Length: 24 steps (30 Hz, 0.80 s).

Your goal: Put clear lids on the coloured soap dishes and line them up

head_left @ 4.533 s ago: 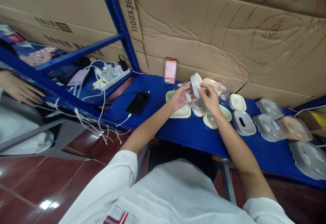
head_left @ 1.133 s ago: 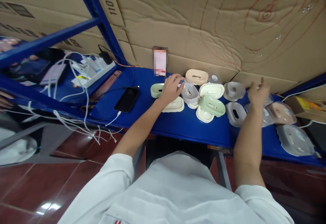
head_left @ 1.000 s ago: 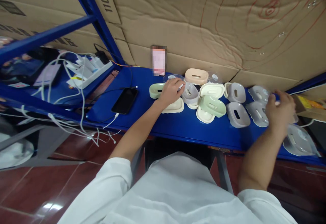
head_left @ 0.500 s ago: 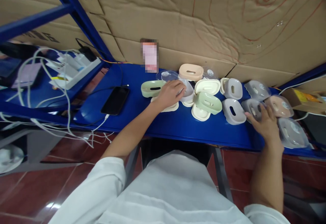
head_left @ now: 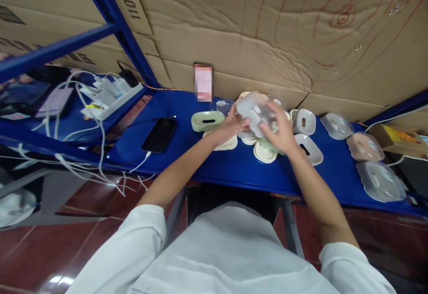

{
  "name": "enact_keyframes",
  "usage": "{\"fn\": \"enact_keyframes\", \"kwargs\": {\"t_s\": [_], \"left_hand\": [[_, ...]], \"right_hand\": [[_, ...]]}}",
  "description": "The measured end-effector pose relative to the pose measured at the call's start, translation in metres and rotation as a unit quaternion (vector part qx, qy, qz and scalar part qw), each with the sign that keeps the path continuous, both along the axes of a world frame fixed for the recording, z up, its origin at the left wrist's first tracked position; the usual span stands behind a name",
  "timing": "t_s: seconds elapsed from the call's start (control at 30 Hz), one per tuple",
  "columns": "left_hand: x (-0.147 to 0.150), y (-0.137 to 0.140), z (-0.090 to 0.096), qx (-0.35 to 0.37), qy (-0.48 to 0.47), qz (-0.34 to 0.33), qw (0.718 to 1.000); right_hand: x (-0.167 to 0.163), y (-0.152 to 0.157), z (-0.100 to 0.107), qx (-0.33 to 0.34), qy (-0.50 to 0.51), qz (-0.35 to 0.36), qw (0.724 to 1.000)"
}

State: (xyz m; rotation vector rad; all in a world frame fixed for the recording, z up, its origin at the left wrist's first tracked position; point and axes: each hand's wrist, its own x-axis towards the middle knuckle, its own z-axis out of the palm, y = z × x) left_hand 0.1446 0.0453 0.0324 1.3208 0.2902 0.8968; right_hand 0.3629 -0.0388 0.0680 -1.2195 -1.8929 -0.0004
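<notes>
Where left hand [head_left: 230,126] and right hand [head_left: 280,129] are facing each other: a blurred grey box [head_left: 254,112] is being grasped by both, above the blue shelf [head_left: 234,169].
Green box [head_left: 197,124], left of the grip: is being borne by the shelf.
Covered boxes [head_left: 365,147], well right of the grip: are being borne likewise.

Beyond the fingers [head_left: 277,115] rises cardboard [head_left: 200,22], with red lines [head_left: 344,16] to their right. A blue frame [head_left: 115,26] stands left of them, a blue table [head_left: 234,169] beneath; below and left, glare [head_left: 62,279] whitens red tiles [head_left: 73,245].
</notes>
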Motion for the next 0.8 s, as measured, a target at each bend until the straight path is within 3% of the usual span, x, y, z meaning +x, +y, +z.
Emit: {"fn": "enact_keyframes", "kwargs": {"t_s": [0.07, 0.1, 0.17, 0.23, 0.33, 0.43, 0.5, 0.57, 0.67, 0.73, 0.8], "left_hand": [[-0.001, 0.003, -0.001, -0.049, -0.02, 0.019, 0.998], [-0.002, 0.005, -0.002, -0.072, -0.03, 0.037, 0.996], [-0.005, 0.011, -0.003, -0.101, -0.046, 0.072, 0.991], [-0.008, 0.017, -0.003, -0.107, -0.053, 0.092, 0.989], [-0.009, 0.021, -0.002, -0.105, -0.052, 0.1, 0.988], [-0.007, 0.02, -0.003, -0.099, -0.049, 0.099, 0.989], [-0.006, 0.017, -0.003, -0.097, -0.045, 0.098, 0.989], [-0.004, 0.015, -0.002, -0.097, -0.039, 0.096, 0.99], [-0.003, 0.009, -0.002, -0.092, -0.031, 0.088, 0.991], [-0.003, 0.006, -0.002, -0.084, -0.024, 0.079, 0.993], [-0.003, 0.003, -0.003, -0.074, -0.019, 0.074, 0.994]], "right_hand": [[-0.024, 0.021, 0.0, -0.034, 0.016, 0.062, 0.997], [-0.026, 0.028, -0.001, -0.039, 0.036, 0.056, 0.997], [-0.013, 0.036, -0.006, -0.024, 0.063, -0.018, 0.998], [0.017, 0.039, -0.012, 0.001, 0.055, -0.139, 0.989], [0.065, 0.042, -0.021, -0.037, 0.043, -0.305, 0.951], [0.086, 0.045, -0.027, -0.134, 0.039, -0.363, 0.921], [0.081, 0.044, -0.026, -0.147, 0.017, -0.365, 0.919], [0.062, 0.039, -0.02, -0.105, -0.009, -0.317, 0.943], [0.018, 0.026, -0.011, -0.041, -0.057, -0.11, 0.991], [-0.012, 0.018, -0.01, -0.038, -0.079, 0.011, 0.996], [-0.033, 0.013, -0.012, -0.05, -0.064, 0.059, 0.995]]}}
